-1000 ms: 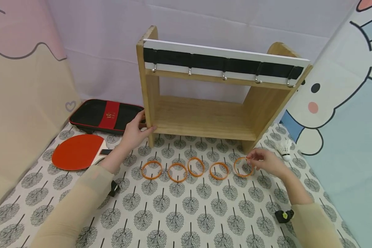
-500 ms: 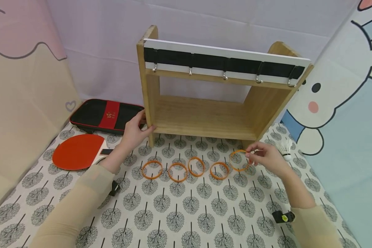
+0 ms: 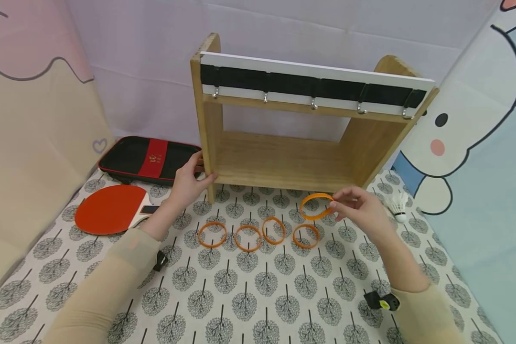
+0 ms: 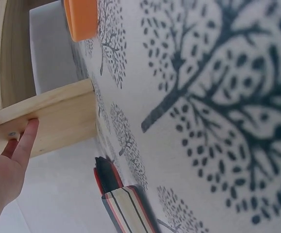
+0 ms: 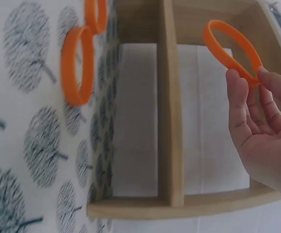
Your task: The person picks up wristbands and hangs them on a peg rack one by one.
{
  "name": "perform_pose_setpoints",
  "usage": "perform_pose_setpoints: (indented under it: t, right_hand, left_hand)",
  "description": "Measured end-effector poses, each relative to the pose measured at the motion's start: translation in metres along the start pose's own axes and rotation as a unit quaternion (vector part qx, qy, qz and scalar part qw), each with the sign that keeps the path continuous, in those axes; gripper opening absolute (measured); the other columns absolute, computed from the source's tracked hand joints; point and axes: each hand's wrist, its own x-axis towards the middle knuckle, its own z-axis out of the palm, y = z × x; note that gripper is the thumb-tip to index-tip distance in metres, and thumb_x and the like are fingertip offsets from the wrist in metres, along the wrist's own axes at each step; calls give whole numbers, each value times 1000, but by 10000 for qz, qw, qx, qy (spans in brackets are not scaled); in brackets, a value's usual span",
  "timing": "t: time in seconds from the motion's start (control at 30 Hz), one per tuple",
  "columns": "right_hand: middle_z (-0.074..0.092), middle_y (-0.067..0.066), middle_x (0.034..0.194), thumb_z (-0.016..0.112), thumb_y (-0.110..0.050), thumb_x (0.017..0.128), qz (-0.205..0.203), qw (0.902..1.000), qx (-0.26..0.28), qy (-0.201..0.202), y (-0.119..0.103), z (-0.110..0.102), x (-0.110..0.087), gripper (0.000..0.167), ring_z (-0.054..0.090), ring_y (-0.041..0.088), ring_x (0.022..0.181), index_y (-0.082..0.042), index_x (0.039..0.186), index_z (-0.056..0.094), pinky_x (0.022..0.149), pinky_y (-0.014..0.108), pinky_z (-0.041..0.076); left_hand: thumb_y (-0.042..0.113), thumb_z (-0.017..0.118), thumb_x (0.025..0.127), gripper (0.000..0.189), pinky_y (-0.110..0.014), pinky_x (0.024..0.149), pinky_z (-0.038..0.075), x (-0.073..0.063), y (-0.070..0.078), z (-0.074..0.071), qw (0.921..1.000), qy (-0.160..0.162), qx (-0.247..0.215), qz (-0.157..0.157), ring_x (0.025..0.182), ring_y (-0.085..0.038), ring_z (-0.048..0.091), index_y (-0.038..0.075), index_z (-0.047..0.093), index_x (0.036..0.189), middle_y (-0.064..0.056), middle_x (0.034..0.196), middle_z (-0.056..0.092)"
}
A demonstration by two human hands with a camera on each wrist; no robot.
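Observation:
Between thumb and fingers my right hand (image 3: 361, 210) pinches an orange wristband (image 3: 308, 216), held up in front of the rack's lower shelf. The right wrist view shows the same orange loop (image 5: 220, 47) at the fingertips. My left hand (image 3: 188, 184) grips the left side panel of the wooden rack (image 3: 284, 162), thumb at the front edge and fingers round the outside (image 4: 26, 143). Several more orange wristbands (image 3: 247, 249) lie in a row on the cloth before the rack. Along the rack's top runs a white and black strip (image 3: 292, 86) with several bare silver hooks (image 3: 314, 103).
Left of the rack stands a black tray-like pan (image 3: 124, 157) with a red paper band. A red table tennis bat (image 3: 109, 210) lies in front of it. At the right is a shuttlecock (image 3: 398, 208). The table has a tree-print cloth (image 3: 258, 306).
The right hand has lifted the rightmost wristband off the cloth and carried it up and to the left. The left hand stays on the rack.

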Motion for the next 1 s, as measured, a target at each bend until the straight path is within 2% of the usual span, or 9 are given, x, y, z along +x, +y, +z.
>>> perform_pose_setpoints:
  t: [0.13, 0.3, 0.43, 0.67, 0.83, 1.0]
  right_hand:
    - [66, 0, 92, 70, -15, 86, -151, 9993, 278, 194, -15, 9, 2, 24, 68, 16, 73, 1, 101, 58, 64, 33, 56]
    - [65, 3, 94, 70, -7, 85, -331, 9934, 1037, 356, -34, 22, 7, 16, 69, 17, 75, -2, 97, 61, 65, 34, 57]
    - [65, 7, 96, 70, -4, 84, -428, 9847, 1621, 468, -49, 33, 13, 15, 69, 19, 76, -2, 96, 62, 65, 34, 57]
    - [63, 6, 93, 69, -1, 84, -666, 9708, 2217, 627, -71, 52, 26, 14, 69, 18, 73, -5, 95, 62, 65, 38, 57]
    - [64, 6, 92, 68, -1, 84, -800, 9608, 2589, 579, -89, 65, 36, 14, 70, 19, 75, -8, 96, 62, 68, 36, 57]
    - [63, 8, 93, 68, -2, 84, -1069, 9452, 3057, 412, -111, 84, 48, 15, 70, 23, 78, -6, 97, 61, 70, 37, 57]
  left_hand:
    - [17, 71, 84, 61, -48, 69, 55, -1, 1, 0, 10000, 7, 33, -62, 100, -32, 63, 7, 42, 138, -17, 116, 60]
    - [16, 70, 84, 61, -46, 69, 55, -2, 2, 0, 9999, 28, 57, -139, 100, -32, 64, 8, 43, 138, -17, 115, 60]
    - [16, 70, 85, 61, -47, 70, 55, -2, 3, 1, 9999, 21, 27, -134, 100, -33, 63, 7, 42, 138, -18, 115, 60]
    - [18, 70, 85, 62, -49, 74, 54, -3, 3, 1, 9997, 9, 49, -222, 101, -32, 63, 9, 42, 139, -17, 115, 60]
    - [18, 70, 85, 62, -49, 75, 54, -2, 3, 1, 9996, 11, 113, -263, 101, -32, 63, 9, 42, 139, -17, 116, 60]
    - [17, 70, 84, 62, -50, 76, 53, -1, 3, 1, 9997, 24, 55, -239, 100, -33, 63, 9, 42, 139, -17, 115, 60]
